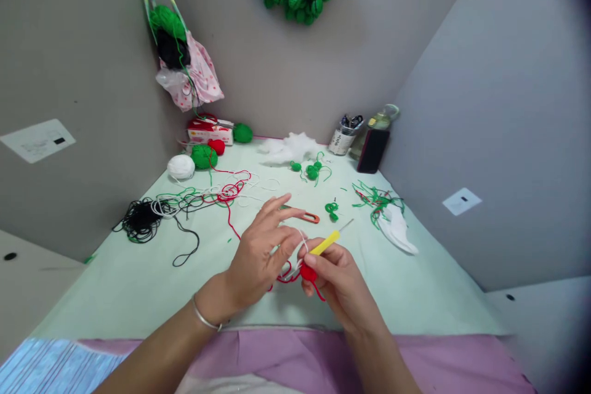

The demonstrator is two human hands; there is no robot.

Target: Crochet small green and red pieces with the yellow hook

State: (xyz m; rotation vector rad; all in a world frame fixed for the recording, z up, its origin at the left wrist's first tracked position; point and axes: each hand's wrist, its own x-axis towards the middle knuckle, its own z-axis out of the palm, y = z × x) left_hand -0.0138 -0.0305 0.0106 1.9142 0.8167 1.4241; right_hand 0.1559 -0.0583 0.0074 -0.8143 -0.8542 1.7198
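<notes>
My right hand (337,274) is closed around a crochet hook with a yellow handle (325,242), its thin metal end pointing up and away to the right. Pinched in the same hand is a small red crochet piece (308,271), a short red tail hanging below it. My left hand (268,243) is just to the left, thumb and index finger together on a strand of white yarn (303,239) that runs to the red piece. Its other fingers stretch out. Red and white strands loop beneath, partly hidden by the hands. Behind my left fingertips lies an orange-handled tool (310,217).
Tangled yarn (226,192) and a black heap (143,218) spread at left, near white (181,167) and green (204,157) balls. Small green pieces (331,210), stuffing (293,148), a pen cup (344,135), a phone (373,151) and yarn scraps (376,200) lie beyond.
</notes>
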